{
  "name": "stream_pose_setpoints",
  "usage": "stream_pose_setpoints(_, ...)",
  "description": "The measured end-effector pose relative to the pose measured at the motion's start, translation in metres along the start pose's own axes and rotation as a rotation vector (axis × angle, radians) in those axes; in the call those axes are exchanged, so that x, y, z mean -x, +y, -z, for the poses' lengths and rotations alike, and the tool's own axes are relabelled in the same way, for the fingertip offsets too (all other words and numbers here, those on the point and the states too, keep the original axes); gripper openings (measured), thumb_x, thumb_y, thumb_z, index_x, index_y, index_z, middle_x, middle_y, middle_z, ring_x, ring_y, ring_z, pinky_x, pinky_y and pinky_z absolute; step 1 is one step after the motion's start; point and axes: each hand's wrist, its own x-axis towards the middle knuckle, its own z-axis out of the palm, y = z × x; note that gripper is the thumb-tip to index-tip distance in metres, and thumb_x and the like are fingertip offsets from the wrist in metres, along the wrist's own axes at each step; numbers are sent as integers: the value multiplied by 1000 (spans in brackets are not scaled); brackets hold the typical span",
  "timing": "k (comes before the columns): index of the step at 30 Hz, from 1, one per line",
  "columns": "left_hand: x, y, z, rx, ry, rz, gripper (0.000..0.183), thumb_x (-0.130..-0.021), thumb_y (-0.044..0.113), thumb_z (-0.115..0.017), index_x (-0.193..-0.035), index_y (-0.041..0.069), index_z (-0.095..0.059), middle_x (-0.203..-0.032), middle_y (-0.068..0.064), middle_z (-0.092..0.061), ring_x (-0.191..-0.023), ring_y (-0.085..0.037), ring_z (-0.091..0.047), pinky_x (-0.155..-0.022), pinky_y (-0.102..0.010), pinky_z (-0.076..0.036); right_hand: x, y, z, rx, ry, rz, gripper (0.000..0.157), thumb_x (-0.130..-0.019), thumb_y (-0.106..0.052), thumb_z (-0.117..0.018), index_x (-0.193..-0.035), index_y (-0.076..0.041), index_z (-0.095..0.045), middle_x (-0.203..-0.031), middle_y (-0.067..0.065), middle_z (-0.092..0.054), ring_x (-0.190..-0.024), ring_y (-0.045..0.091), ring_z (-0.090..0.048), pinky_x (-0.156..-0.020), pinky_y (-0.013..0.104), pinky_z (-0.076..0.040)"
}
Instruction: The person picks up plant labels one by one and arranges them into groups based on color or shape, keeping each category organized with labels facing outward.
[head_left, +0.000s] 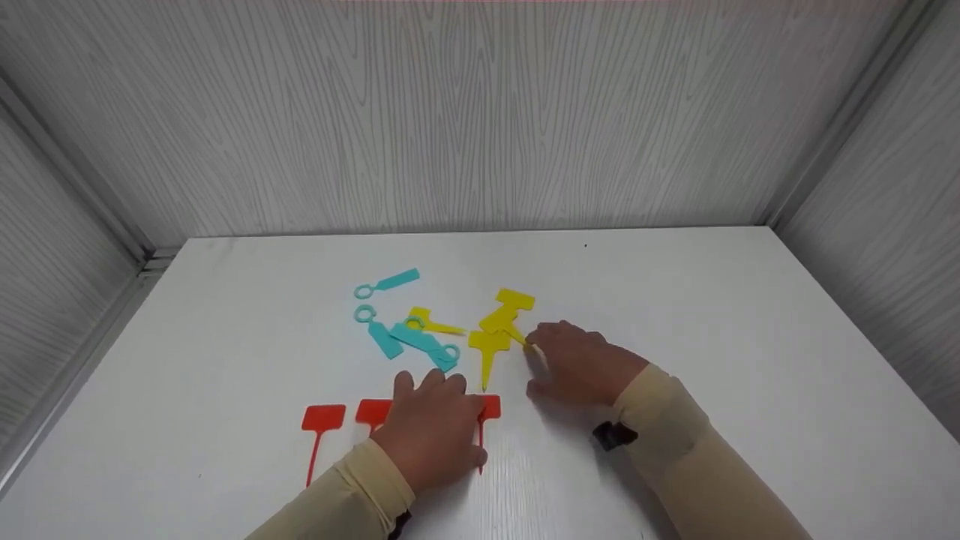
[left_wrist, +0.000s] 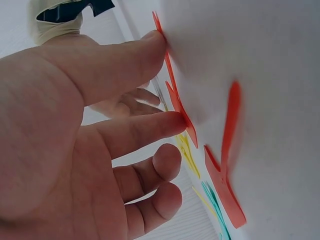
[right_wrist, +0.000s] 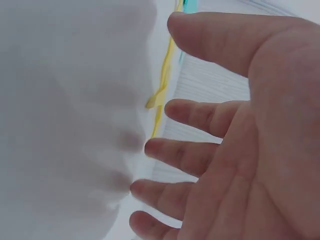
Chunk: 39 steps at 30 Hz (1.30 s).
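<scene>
My left hand (head_left: 435,435) rests over the rightmost red T-shaped plant label (head_left: 491,407). Its thumb touches the thin stem and its index finger the flat head, as the left wrist view shows on that red label (left_wrist: 192,136). The middle red label (head_left: 373,410) is partly hidden by this hand; another red label (head_left: 324,417) lies further left. My right hand (head_left: 585,367) has its fingers spread, fingertips beside the stem of a yellow T-shaped label (head_left: 495,321). Other yellow labels (head_left: 487,342) overlap or lie near it. Whether the fingertips touch the yellow stem I cannot tell.
Several teal tags with ring ends (head_left: 385,340) lie left of the yellow labels, some overlapping. One teal tag (head_left: 397,280) lies apart, further back. A white table (head_left: 712,315) carries everything, with grey wood-grain panels (head_left: 480,112) behind and at both sides.
</scene>
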Motion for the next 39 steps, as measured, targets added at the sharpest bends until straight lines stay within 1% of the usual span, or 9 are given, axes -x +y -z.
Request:
stream_pose_setpoints(3,0,0,0,2,1,6,67,-73,45,-103,-131,21,-80,-109,-7,-68,-109,-30,-61,-98,-66,-48,-3,-10,0,26,59,43,58,-103,-39,-77,-154,-14,-64,-153,7,-64,-138,31,-61,-120,54,-47)
stream_pose_setpoints(7,1,0,0,11,14,9,68,-71,45,-104,-130,20,-80,-111,-8,-70,-109,-30,-62,-99,-66,-48,-10,-28,-1,-33,117,31,36,-104,-37,-76,-130,-13,-79,-118,2,-76,-105,24,-69,-103,45,-59)
stream_pose_setpoints(10,2,1,0,6,25,6,67,-71,44,-105,-128,18,-81,-113,-8,-71,-110,-30,-63,-100,-66,-48,-16,-39,-5,-93,124,-19,26,-103,-37,-76,-109,-13,-83,-92,-1,-75,-86,23,-67,-87,39,-59)
stream_pose_setpoints(14,2,2,0,-10,31,-5,66,-70,44,-105,-126,16,-81,-115,-8,-73,-110,-31,-64,-101,-67,-49,-22,-50,-9,-106,110,-74,32,-102,-43,-80,-93,-12,-81,-69,2,-66,-68,23,-58,-71,35,-52)
stream_pose_setpoints(19,2,1,-1,-10,32,-12,68,-69,43,-106,-126,16,-81,-119,-8,-74,-112,-32,-64,-101,-67,-48,-23,-62,-12,-57,113,-98,42,-97,-50,-85,-102,-9,-81,-66,4,-64,-65,23,-57,-68,35,-49)
stream_pose_setpoints(24,2,0,-1,-15,34,-10,66,-69,44,-106,-123,17,-82,-116,-8,-73,-110,-32,-63,-100,-67,-48,-21,-72,-10,-47,117,-96,42,-95,-42,-88,-115,-6,-81,-71,3,-67,-69,24,-62,-72,36,-54)
stream_pose_setpoints(28,2,1,-1,-10,36,-1,61,-70,44,-105,-119,15,-83,-112,-8,-73,-108,-31,-62,-100,-67,-48,-18,-73,-7,-34,105,-108,37,-95,-32,-89,-118,-5,-79,-78,4,-68,-70,25,-63,-78,39,-59)
stream_pose_setpoints(33,3,1,0,13,22,6,54,-71,44,-104,-112,15,-82,-106,-6,-69,-106,-30,-60,-99,-65,-45,-15,-71,-5,3,79,-116,30,-97,-26,-85,-116,-3,-78,-76,5,-67,-69,27,-62,-78,42,-60)
stream_pose_setpoints(39,3,1,0,16,20,0,58,-71,44,-104,-116,15,-83,-106,-6,-69,-106,-30,-60,-99,-66,-46,-13,-66,-5,-44,64,-137,33,-98,-24,-84,-123,-3,-76,-79,5,-67,-72,27,-64,-78,41,-59)
